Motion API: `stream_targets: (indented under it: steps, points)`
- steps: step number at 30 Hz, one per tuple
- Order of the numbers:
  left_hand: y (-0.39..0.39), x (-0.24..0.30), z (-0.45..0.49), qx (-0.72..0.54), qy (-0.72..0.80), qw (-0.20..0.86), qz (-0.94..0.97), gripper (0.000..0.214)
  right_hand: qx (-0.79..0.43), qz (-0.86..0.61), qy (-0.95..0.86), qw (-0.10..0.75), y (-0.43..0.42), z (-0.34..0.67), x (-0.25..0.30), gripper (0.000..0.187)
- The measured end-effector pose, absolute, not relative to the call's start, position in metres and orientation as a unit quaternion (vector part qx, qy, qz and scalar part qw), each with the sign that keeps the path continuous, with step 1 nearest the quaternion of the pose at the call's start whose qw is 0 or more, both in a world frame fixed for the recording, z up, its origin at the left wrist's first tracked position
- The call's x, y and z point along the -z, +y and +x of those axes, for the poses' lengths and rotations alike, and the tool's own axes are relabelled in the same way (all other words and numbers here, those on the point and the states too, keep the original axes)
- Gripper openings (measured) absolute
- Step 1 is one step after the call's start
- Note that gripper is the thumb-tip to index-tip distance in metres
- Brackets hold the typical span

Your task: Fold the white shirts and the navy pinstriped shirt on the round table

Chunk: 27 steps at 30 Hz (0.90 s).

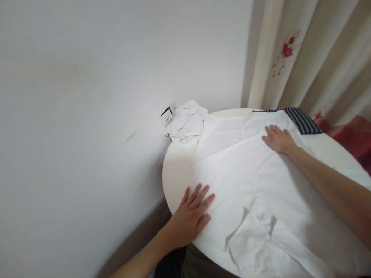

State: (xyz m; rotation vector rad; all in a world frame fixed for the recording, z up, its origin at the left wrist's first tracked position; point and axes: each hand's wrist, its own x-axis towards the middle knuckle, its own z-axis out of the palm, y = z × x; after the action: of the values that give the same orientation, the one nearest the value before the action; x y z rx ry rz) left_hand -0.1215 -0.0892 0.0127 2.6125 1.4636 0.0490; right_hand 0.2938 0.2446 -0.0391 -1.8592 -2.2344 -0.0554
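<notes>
A white shirt [228, 170] lies spread over a round white table [177, 170]. My left hand [189, 216] rests on the cloth near the table's front left edge, its fingers spread. Farther back and to the right, my right hand [276, 139] lies flat on the shirt with its fingers apart. Neither hand grips the fabric. In front, between my arms, part of the shirt is bunched in loose folds [261, 239]. Another crumpled white piece of cloth [187, 121] sits at the back left edge; I cannot tell whether it belongs to the shirt.
A pale wall [87, 116] stands close along the table's left and back. On it is a white socket [166, 116]. Dark striped cloth [303, 120] lies at the back right edge. A cream curtain [313, 58] with red flowers hangs behind, above red fabric [352, 139].
</notes>
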Motion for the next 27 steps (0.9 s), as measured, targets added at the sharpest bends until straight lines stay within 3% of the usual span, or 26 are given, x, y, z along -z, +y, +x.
stream_targets:
  steps: [11,21,27]
  points:
    - [0.021,0.003,-0.111,-0.077,0.605,0.015,0.792,0.057,0.025,-0.636,-0.764,0.108,0.241,0.292,0.035,0.069]
    - [0.019,0.013,-0.112,-0.083,0.615,-0.029,0.784,0.058,0.032,-0.635,-0.763,0.119,0.243,0.297,0.039,0.069]
    - [0.022,0.018,-0.114,-0.073,0.614,-0.065,0.783,0.055,0.079,-0.652,-0.726,0.204,0.209,0.244,0.014,0.069]
